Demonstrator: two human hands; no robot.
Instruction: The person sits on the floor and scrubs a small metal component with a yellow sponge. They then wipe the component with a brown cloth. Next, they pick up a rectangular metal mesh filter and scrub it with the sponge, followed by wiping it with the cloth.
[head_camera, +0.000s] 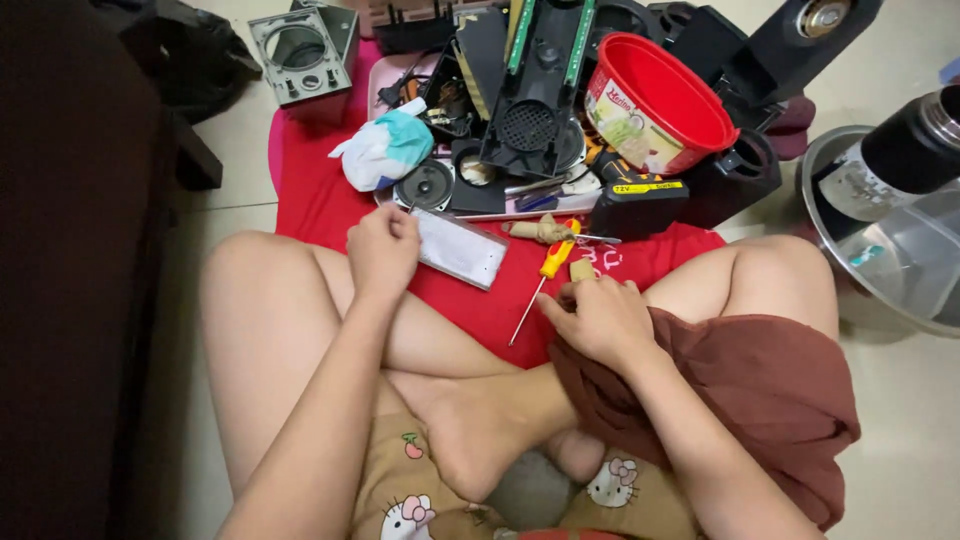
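Grey perforated panel (458, 248) looks matt metal. Screwdriver (545, 275): glossy orange-yellow plastic handle, thin bright metal shaft. Red mat (330, 200) matt cloth. Red tub (655, 100) smooth glossy plastic. Steel bowl (880, 250) shiny metal. Speaker shells (535, 90) matt black plastic.

The red cloth (330, 205) on the floor is bare only along its near edge, between the grey panel (458, 248) and the screwdriver (545, 275). Its far half is packed with black speaker parts (530, 90), a red tub (655, 100) and a black battery (638, 205). A steel bowl (880, 250) blocks the right side.
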